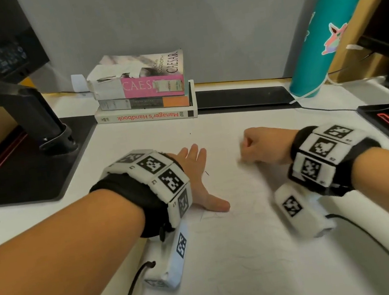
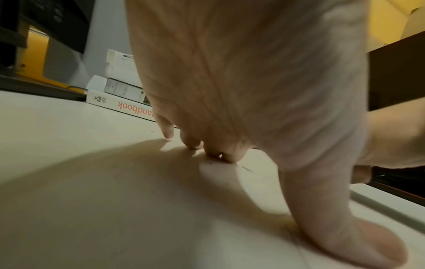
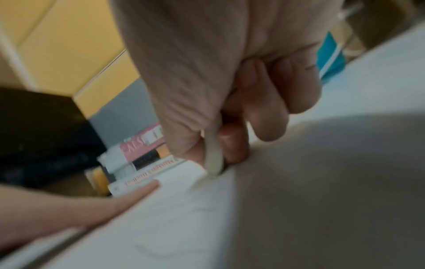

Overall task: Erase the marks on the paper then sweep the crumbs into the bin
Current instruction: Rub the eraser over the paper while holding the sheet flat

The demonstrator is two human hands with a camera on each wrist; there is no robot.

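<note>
The left hand (image 1: 196, 172) lies flat, pinning the paper (image 1: 240, 241); the right hand (image 1: 261, 148) pinches an eraser (image 3: 212, 154) against it. Short, light strokes beside the pinning thumb should prevent creasing.

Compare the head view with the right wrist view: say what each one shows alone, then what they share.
Head view only: the teal bottle standing whole, the monitor arm, and faint pencil marks left beside the left hand.

Right wrist view only: the pale eraser pinched in the right hand, its tip on the paper.

Both: the book stack, the paper, and the left hand pressed flat on it.
</note>
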